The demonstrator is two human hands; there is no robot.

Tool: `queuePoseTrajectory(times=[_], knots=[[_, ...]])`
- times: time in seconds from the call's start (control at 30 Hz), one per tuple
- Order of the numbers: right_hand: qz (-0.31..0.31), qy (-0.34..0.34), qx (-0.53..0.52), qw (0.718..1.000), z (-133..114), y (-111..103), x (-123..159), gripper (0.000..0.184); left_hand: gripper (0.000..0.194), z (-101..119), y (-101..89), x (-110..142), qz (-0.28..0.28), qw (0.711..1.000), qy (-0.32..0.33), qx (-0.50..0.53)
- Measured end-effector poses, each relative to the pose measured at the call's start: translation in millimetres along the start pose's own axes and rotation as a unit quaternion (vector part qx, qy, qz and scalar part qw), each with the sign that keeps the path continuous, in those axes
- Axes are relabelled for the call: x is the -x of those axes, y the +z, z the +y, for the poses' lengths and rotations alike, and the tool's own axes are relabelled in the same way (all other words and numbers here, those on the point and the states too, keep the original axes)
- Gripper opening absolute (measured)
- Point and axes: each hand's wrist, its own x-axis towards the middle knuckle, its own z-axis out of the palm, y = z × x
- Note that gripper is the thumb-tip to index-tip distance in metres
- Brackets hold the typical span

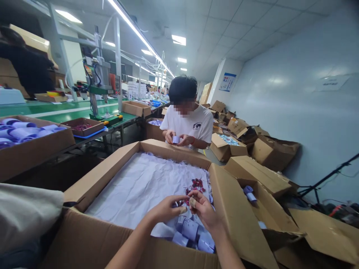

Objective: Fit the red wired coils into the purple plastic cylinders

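My left hand point(169, 208) is over the near right part of a large cardboard box point(134, 237), thumb and forefinger apart, its fingertips close to my right hand. My right hand point(204, 212) pinches thumb and forefinger together; whatever they hold is too small to make out. Tape or a cover wraps the right thumb tip. Just beyond and under my fingers is a small heap of red parts with thin wires point(198, 184), on a white sheet point(140, 183) in the box. Nearer me lie several pale purple cylindrical pieces point(190, 228).
Across the box a person in a white shirt point(186, 125) holds a purple cylindrical piece point(175, 139). A box of purple pieces point(36, 147), a tray of red parts point(82, 129) and a press machine point(99, 82) stand left. Another open carton point(269, 207) and stacked cartons point(238, 127) are right.
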Motion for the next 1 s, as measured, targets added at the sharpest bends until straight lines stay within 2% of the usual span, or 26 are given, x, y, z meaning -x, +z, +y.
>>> queuePoseTrajectory(times=[0.17,0.37,0.5,0.7,0.77,0.83,0.93,1.0], knots=[[0.013,-0.001,-0.026,1.000,5,9,-10,0.044,0.028,-1,-1.6,-2,0.091,0.995,0.010,-0.046],[0.050,-0.022,-0.039,0.998,11,3,-9,0.041,0.034,0,-3.6,-3,0.084,0.994,0.020,-0.067],[0.057,-0.026,-0.080,0.995,10,1,-6,0.040,0.040,-1,-4.9,-4,0.124,0.990,0.021,-0.069],[0.103,-0.037,-0.145,0.983,10,0,-7,0.043,0.048,1,-6.5,-6,0.186,0.981,0.017,-0.054],[0.118,-0.042,-0.118,0.985,13,-1,-9,0.046,0.048,0,-7.2,-6,0.193,0.979,0.011,-0.061],[0.166,-0.067,-0.037,0.983,16,-2,-12,0.047,0.047,-1,-8.3,-6,0.204,0.976,0.003,-0.078],[0.247,-0.151,0.142,0.947,19,-2,-13,0.040,0.041,-4,-8.5,-5,0.217,0.967,-0.014,-0.131],[0.231,-0.184,0.230,0.927,20,0,-11,0.034,0.033,-4,-6.0,-5,0.203,0.960,-0.033,-0.188]])
